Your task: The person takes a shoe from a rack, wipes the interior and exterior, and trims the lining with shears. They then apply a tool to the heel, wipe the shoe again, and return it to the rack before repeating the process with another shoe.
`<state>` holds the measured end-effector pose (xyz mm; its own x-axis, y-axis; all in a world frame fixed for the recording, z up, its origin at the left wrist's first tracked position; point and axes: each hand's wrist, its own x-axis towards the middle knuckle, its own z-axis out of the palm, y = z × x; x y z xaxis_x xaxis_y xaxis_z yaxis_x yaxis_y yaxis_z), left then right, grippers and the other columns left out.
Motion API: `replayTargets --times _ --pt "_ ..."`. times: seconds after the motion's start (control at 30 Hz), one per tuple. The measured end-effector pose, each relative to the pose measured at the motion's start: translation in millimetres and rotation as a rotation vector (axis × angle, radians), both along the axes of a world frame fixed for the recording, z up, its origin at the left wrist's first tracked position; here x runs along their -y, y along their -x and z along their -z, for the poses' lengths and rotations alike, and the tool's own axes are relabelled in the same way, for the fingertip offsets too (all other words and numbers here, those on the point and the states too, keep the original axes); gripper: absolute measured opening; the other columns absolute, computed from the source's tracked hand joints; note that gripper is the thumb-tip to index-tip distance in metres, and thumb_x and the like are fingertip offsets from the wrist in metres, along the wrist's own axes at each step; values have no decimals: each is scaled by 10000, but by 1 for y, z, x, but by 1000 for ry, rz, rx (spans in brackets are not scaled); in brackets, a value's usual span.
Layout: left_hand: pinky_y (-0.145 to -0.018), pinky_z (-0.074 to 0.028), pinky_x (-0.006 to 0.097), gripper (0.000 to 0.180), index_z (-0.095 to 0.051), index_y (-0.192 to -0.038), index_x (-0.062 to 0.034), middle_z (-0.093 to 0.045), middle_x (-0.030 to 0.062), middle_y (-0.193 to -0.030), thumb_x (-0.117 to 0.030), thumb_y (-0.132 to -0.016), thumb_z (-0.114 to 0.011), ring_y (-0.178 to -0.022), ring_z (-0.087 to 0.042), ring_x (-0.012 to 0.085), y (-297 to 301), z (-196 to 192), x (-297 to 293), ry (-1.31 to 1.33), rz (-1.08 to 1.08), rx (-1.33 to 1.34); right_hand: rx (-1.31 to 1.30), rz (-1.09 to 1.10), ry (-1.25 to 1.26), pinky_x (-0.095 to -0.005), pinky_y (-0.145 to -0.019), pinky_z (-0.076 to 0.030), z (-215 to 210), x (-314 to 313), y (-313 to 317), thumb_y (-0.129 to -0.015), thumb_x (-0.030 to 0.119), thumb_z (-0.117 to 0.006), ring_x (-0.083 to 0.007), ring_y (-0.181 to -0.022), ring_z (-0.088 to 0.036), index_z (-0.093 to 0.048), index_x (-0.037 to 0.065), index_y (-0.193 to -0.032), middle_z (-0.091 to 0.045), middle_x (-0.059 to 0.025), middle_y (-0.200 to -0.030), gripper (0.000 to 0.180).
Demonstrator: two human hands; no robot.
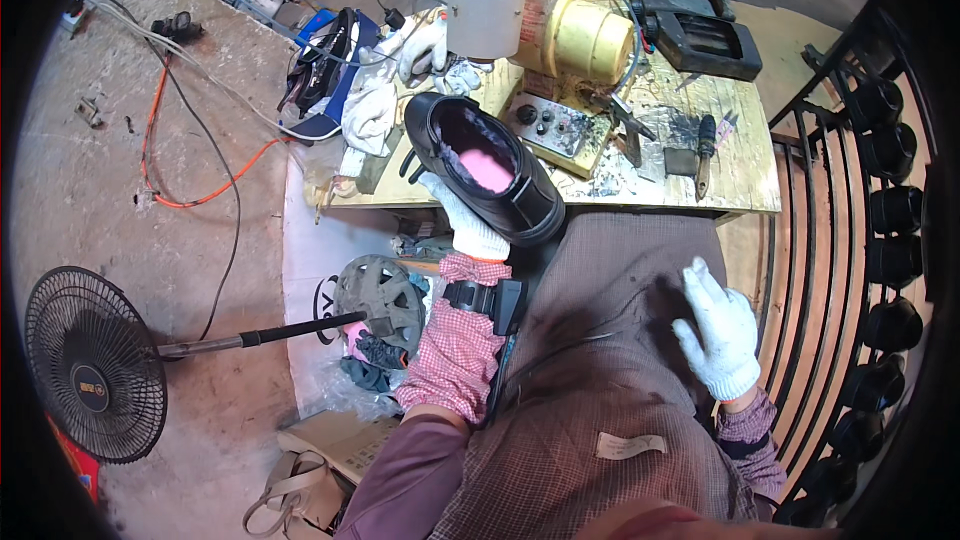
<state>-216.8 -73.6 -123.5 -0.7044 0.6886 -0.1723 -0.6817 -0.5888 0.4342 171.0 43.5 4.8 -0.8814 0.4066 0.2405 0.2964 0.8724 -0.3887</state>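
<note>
At the workbench (740, 160), we are holding a black shoe (462, 180) over the front edge, its opening facing up; our left hand (462, 222) is gripping it from below, its fingers mostly hiding, so we cannot tell how far they are curling; our right hand (718, 332) is hanging empty, fingers extending, thumb spreading, well apart from the shoe.

Noted at centre: pale wooden workbench (748, 165), stained dark in patches, brightly lit. Along right side: black metal rack (822, 240) of long parallel bars, above tan floor (745, 240). At left: rough grey-brown concrete (215, 260), wall or floor hard to tell. Beside it: 1 black fan (95, 365) on long pole. Dimmer beyond bench.
</note>
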Motion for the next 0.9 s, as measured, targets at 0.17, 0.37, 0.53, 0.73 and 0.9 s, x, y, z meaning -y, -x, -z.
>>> replayTargets --times 0.17,0.37,0.53,0.73,0.9 --pt "-1076 -474 537 1097 -482 -1448 -95 -600 159 -1325 -959 -773 -448 -1203 -578 367 -92 -24 29 132 139 113 -68 -204 23 -459 -818 -528 -41 12 7 -785 253 -745 -360 -920 -672 -575 60 -1360 -587 -227 -1366 630" --pt "-1191 -382 477 1008 -362 -1591 -141 -481 106 -1550 -846 -882 -489 -1373 -490 318 -201 -73 -15 53 593 -230 -60 -323 -41 -471 -689 -507 -77 16 -36 -791 358 -767 -353 -800 -635 -657 50 -1189 -642 -150 -1186 515" --pt "-1106 -424 399 1034 -244 -1628 -29 -520 160 -1493 -773 -947 -476 -1270 -551 250 -220 -122 -41 135 1131 -809 -123 -79 -189 -453 -616 -435 -164 54 -130 -799 458 -805 -314 -668 -588 -728 68 -929 -696 -78 -969 418" --pt "-1031 -465 436 996 -249 -1650 -128 -564 229 -1442 -799 -942 -447 -1180 -619 284 -226 -120 -36 187 1053 -716 25 718 -654 -400 -667 -431 -236 105 -205 -702 447 -876 -288 -680 -590 -681 69 -812 -634 -59 -771 439" --pt "-1073 -442 444 944 -275 -1640 -124 -569 221 -1448 -769 -970 -432 -1191 -613 288 -225 -123 -38 226 1031 -738 125 1156 -773 -467 -764 -513 -242 19 -293 -837 465 -724 -390 -827 -667 -688 29 -846 -673 -186 -806 438"
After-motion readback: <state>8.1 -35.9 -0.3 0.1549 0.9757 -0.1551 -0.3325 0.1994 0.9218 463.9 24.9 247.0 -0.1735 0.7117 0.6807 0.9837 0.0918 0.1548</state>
